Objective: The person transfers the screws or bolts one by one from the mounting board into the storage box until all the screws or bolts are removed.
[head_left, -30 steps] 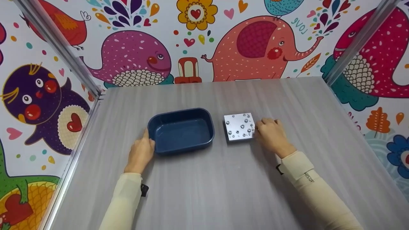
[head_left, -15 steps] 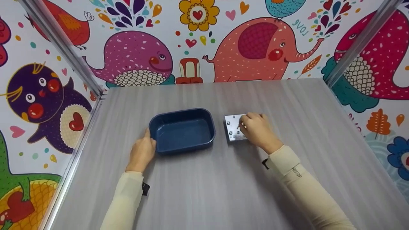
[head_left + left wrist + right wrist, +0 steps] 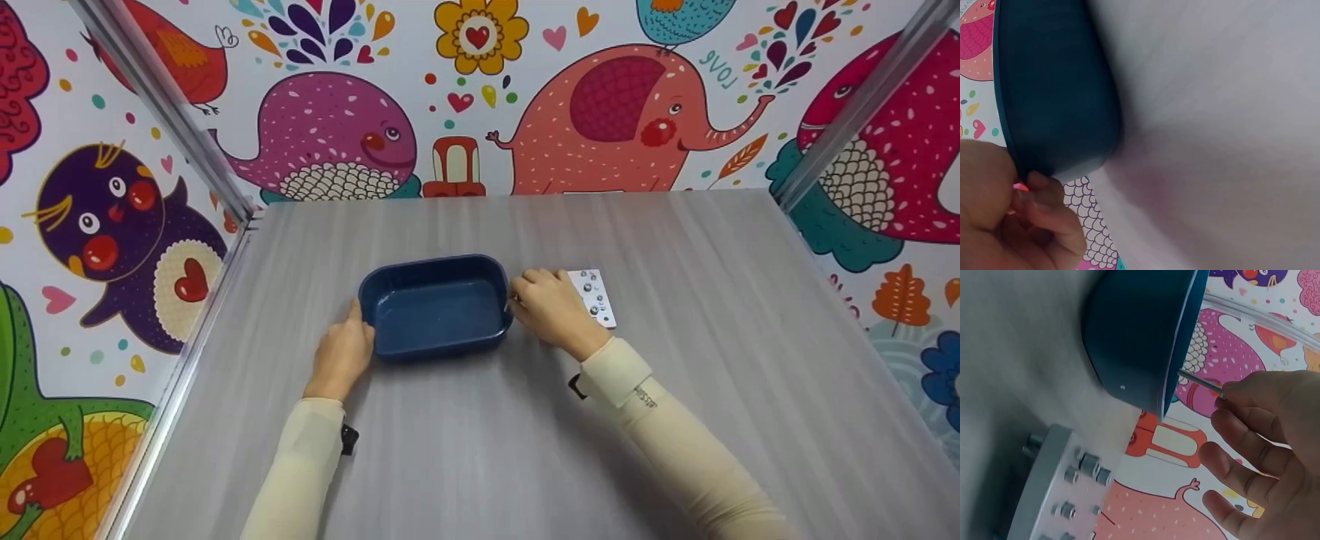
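A dark blue rectangular plastic basin stands on the table. My left hand grips its left end; in the left wrist view the thumb and curled fingers hold it at the rim. My right hand is at the basin's right rim. Between thumb and forefinger it pinches a thin metal pin, whose far end overlaps the rim in the right wrist view; the other fingers are spread. Partly hidden behind that hand is a square metal block with several small studs on its top.
The grey wood-grain table extends in front of both hands. Walls printed with cartoon animals enclose it at the back and sides. Metal corner posts rise at the back left and back right.
My right hand has moved left from the metal block's right edge, across the block, to the basin's right rim, carrying the pin. My left hand stays on the basin. The head view has shifted slightly.
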Demonstrator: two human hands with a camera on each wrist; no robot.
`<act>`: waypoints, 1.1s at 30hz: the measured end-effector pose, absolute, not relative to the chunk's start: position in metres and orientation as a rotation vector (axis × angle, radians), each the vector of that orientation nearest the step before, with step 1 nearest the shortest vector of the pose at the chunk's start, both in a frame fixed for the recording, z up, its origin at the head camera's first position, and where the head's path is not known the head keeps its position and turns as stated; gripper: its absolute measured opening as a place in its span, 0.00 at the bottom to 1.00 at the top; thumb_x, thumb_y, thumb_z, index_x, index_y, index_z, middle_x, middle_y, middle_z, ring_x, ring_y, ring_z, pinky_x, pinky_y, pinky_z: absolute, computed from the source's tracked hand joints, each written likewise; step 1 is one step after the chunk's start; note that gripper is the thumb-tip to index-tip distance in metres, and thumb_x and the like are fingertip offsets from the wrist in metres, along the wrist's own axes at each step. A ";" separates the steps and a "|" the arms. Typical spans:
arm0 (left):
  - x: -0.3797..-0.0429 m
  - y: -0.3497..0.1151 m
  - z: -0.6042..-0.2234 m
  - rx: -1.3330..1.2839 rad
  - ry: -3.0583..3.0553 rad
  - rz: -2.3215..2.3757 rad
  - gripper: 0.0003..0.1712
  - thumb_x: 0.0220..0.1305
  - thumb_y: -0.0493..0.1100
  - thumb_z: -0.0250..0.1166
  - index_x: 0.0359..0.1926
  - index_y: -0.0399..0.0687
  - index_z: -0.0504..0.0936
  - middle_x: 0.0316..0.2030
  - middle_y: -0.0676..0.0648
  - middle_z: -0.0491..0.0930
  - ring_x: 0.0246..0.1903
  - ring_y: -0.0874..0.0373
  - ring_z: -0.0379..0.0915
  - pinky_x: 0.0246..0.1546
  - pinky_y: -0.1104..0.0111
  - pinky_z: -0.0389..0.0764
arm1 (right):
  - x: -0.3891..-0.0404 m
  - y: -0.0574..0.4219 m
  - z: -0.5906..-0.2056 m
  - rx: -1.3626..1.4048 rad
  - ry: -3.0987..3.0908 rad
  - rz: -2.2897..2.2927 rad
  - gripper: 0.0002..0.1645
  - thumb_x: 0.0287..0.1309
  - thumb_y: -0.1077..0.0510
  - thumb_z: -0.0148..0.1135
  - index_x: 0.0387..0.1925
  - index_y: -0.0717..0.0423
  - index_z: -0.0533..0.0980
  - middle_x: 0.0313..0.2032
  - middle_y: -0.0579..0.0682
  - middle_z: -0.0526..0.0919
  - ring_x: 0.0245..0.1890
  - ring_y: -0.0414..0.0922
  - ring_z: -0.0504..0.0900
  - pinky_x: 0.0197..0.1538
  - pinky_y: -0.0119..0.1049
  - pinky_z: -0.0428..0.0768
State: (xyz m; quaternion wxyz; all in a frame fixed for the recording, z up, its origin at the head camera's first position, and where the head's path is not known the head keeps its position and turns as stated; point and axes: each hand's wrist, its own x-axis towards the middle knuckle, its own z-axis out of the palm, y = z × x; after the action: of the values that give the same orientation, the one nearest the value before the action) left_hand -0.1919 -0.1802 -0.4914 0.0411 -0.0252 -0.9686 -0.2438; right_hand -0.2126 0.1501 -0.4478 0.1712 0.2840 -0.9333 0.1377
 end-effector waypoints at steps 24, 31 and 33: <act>-0.193 -0.181 -0.491 -0.076 -2.977 -0.730 0.31 0.70 0.34 0.52 0.70 0.22 0.60 0.26 0.30 0.79 0.20 0.46 0.70 0.26 0.48 0.75 | -0.215 0.198 -0.444 0.690 -2.705 0.315 0.01 0.61 0.63 0.66 0.33 0.58 0.81 0.30 0.51 0.80 0.34 0.51 0.80 0.38 0.51 0.72; -0.194 -0.181 -0.491 -0.066 -2.991 -0.742 0.31 0.70 0.35 0.51 0.70 0.22 0.60 0.22 0.35 0.76 0.19 0.48 0.66 0.24 0.51 0.73 | -0.213 0.216 -0.451 0.694 -2.659 0.342 0.03 0.55 0.67 0.67 0.31 0.58 0.81 0.28 0.52 0.81 0.32 0.54 0.80 0.38 0.56 0.74; -0.193 -0.181 -0.491 -0.057 -2.992 -0.749 0.31 0.70 0.35 0.51 0.71 0.23 0.59 0.24 0.32 0.78 0.19 0.47 0.68 0.25 0.50 0.74 | -0.213 0.219 -0.453 0.690 -2.675 0.353 0.04 0.53 0.68 0.68 0.31 0.58 0.81 0.29 0.52 0.81 0.32 0.54 0.80 0.38 0.56 0.74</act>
State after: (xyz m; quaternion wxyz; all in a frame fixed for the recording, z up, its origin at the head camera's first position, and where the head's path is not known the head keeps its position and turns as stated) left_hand -0.1933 -0.1808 -0.4906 0.0283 -0.0183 -0.9695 -0.2427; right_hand -0.2127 0.2189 -0.4530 0.1774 0.2438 -0.9453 0.1247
